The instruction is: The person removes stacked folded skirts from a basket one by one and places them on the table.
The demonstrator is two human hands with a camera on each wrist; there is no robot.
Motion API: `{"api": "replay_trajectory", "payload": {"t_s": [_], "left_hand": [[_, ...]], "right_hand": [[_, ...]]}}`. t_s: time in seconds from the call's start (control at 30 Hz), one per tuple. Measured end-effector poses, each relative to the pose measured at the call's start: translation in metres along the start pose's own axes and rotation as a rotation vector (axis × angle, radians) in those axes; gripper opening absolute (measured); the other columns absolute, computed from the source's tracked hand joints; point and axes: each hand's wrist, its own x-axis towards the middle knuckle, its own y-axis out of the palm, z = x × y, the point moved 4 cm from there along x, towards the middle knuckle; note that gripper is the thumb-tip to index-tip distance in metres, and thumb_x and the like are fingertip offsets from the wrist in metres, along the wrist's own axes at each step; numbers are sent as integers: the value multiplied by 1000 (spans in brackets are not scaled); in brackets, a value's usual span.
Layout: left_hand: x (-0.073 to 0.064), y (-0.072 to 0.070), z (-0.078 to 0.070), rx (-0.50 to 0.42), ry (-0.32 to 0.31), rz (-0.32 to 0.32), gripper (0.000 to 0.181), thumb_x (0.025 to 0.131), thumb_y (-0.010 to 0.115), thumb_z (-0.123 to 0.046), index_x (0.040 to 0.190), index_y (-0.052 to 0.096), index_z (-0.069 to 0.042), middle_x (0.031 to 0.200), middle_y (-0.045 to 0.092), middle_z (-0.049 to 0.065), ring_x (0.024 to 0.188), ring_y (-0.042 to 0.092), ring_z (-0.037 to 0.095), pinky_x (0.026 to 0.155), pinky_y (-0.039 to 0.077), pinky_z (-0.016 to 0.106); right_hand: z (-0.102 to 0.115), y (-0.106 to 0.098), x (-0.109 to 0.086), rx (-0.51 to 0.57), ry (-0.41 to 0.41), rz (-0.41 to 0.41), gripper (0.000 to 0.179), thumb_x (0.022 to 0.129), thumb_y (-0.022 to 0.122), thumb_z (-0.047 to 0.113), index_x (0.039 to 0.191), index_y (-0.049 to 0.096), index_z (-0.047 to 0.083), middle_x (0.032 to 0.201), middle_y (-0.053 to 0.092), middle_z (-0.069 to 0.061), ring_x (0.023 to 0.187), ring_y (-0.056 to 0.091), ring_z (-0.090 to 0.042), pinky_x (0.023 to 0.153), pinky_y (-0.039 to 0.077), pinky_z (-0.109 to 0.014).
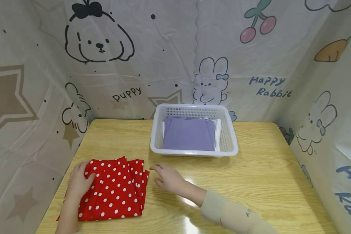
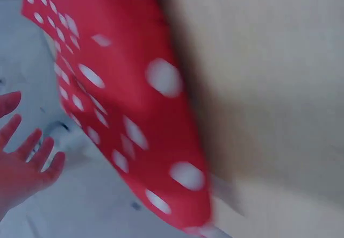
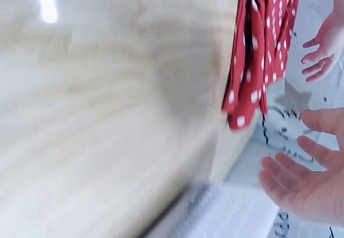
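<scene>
A red cloth with white polka dots (image 1: 114,188) lies folded on the left part of the table, its layers stacked and loose at the right edge. Over the cloth's left side is my left hand (image 1: 80,182); in the left wrist view that hand (image 2: 27,165) has its fingers spread and holds nothing. My right hand (image 1: 169,178) hovers just off the cloth's right edge. Seen from the right wrist, this hand (image 3: 312,173) has loosely bent fingers with nothing in them, apart from the folded cloth (image 3: 260,50).
A white plastic basket (image 1: 194,152) stands at the back middle of the wooden table (image 1: 266,182). Inside it lie a folded purple cloth (image 1: 190,133) and something white (image 1: 218,135). Printed curtains (image 1: 163,65) enclose the table at the back and sides.
</scene>
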Motion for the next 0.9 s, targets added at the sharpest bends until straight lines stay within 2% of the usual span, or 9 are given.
{"api": "replay_trajectory", "payload": {"t_s": [0.17,0.27,0.4,0.6,0.73,0.9], "left_hand": [[15,14,-46,-7,186,-105,52,84,58,-6,133,38,0,133,36,29,119,31,47,94,24,66],[22,26,-73,-16,292,-145,50,85,59,-7,131,41,-1,131,41,25,119,35,44,96,26,62],[32,45,-109,-38,408,-154,48,86,59,-10,131,43,-4,130,44,21,120,37,40,98,29,58],[50,75,-153,-65,520,-132,46,89,56,-15,132,43,-5,132,45,17,124,37,35,102,30,52],[64,90,-178,-86,586,-146,45,88,55,-14,131,45,-3,130,47,18,122,39,34,103,31,47],[78,103,-204,-106,624,-152,46,86,57,-12,130,45,-4,127,48,19,119,42,35,101,34,47]], "right_hand": [[-21,-33,0,-69,-78,-188,36,80,65,12,116,58,8,112,58,-8,101,57,-23,85,49,-36],[-37,-47,0,-78,-70,-265,36,79,66,11,114,59,8,110,59,-7,100,57,-23,85,48,-36],[-62,-62,-1,-56,-27,-345,35,79,65,7,114,59,6,110,59,-9,100,57,-25,86,48,-38],[-103,-77,-6,-8,89,-411,39,79,63,3,117,56,5,115,56,-13,106,54,-29,88,46,-46],[-132,-81,-9,53,172,-435,44,80,63,2,123,51,3,119,53,-16,110,51,-32,94,42,-46],[-165,-81,-13,113,272,-464,50,81,62,4,129,45,4,123,49,-17,113,48,-33,97,41,-44]]}}
